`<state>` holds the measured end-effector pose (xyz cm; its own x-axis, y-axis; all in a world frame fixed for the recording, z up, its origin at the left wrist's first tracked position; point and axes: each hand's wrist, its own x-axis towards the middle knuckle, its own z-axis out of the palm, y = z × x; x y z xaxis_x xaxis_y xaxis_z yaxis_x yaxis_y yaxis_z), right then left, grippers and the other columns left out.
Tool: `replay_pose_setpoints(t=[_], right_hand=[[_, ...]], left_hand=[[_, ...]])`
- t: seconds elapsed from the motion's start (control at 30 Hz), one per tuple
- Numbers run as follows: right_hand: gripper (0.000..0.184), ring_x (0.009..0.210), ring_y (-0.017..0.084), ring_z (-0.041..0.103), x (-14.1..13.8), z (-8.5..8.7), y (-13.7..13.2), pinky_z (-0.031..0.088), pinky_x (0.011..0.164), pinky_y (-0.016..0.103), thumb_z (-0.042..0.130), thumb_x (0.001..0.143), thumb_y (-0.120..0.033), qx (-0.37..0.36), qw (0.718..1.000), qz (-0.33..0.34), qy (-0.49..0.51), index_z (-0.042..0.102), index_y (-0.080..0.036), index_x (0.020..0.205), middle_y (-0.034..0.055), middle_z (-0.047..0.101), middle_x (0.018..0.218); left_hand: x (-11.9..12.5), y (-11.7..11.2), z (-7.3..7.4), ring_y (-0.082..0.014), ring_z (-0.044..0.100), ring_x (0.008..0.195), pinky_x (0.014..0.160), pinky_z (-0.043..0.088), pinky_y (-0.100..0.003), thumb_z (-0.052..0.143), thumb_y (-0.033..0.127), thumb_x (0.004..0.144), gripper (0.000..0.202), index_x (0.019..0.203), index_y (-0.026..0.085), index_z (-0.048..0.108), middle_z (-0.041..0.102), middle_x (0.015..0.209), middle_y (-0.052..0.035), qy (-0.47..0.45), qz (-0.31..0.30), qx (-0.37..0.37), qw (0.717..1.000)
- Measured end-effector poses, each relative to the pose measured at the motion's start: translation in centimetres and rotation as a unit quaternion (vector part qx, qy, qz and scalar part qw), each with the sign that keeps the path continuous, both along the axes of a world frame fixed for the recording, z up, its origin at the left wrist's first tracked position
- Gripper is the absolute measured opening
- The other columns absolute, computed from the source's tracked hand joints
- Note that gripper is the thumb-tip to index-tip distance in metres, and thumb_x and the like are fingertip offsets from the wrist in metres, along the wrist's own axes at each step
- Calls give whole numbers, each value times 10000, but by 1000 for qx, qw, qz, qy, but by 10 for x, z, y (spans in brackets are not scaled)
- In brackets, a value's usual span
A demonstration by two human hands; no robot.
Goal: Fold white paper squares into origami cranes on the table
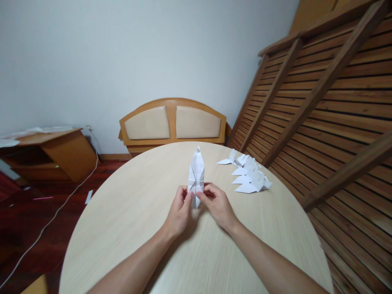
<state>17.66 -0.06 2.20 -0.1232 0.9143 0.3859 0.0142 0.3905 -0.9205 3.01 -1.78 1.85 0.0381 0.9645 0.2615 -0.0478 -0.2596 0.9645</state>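
A folded white paper point(197, 171), long and narrow with a pointed top and crease lines, stands roughly upright above the table. My left hand point(180, 206) pinches its lower left side, thumb on the near face. On the lower right side my right hand point(217, 203) grips the same paper, its thumb also in front. The fingers behind the paper are partly hidden. Off to the right, several folded white paper figures point(249, 179) with pointed ends lie in an overlapping row on the table, apart from both hands.
The round pale wooden table point(122, 228) fills the foreground. A headboard point(173, 122) stands behind it, and a slatted wooden frame point(324, 102) leans at the right. On the left are a low wooden cabinet point(67, 157) and a white cable point(58, 210) along the dark floor.
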Motion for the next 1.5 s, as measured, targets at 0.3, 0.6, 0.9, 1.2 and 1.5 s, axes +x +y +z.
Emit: replay_pose_setpoints(t=[0.3,0.6,0.9,1.2,1.5], right_hand=[[330,738,172,670,-2,0,2,539,730,307,731,803,-508,-85,989,71,94,675,-209,931,24,730,841],[299,775,185,693,2,3,4,555,797,350,831,705,-428,-99,987,96,88,701,-189,827,30,744,800],[399,737,114,641,2,-6,0,536,699,254,771,776,-278,-61,993,102,20,614,-222,1139,11,674,947],[406,833,161,670,9,-5,1,541,775,309,603,931,-307,39,998,0,-55,508,-256,1322,64,671,1088],[273,918,209,673,7,-5,3,513,821,317,545,965,-435,12,1000,-8,-3,649,-210,1078,55,720,1001]], left_hand=[[1,4,-3,-179,588,800,755,472,-284,685,532,831,378,889,162,636,662,850,-43,-44,-24,4,999],[-4,6,2,-167,600,745,689,478,-269,734,510,778,366,827,164,623,650,795,-31,-48,21,5,999],[-7,8,4,-190,633,887,708,512,-277,773,382,753,414,1044,192,547,650,1019,-69,-30,65,21,997],[-1,2,-2,-197,650,856,701,509,-290,652,390,872,292,1066,176,605,683,1024,-91,32,10,18,999],[-4,2,-1,-201,595,794,740,478,-316,534,511,934,380,928,150,652,660,858,-59,32,41,10,999]])
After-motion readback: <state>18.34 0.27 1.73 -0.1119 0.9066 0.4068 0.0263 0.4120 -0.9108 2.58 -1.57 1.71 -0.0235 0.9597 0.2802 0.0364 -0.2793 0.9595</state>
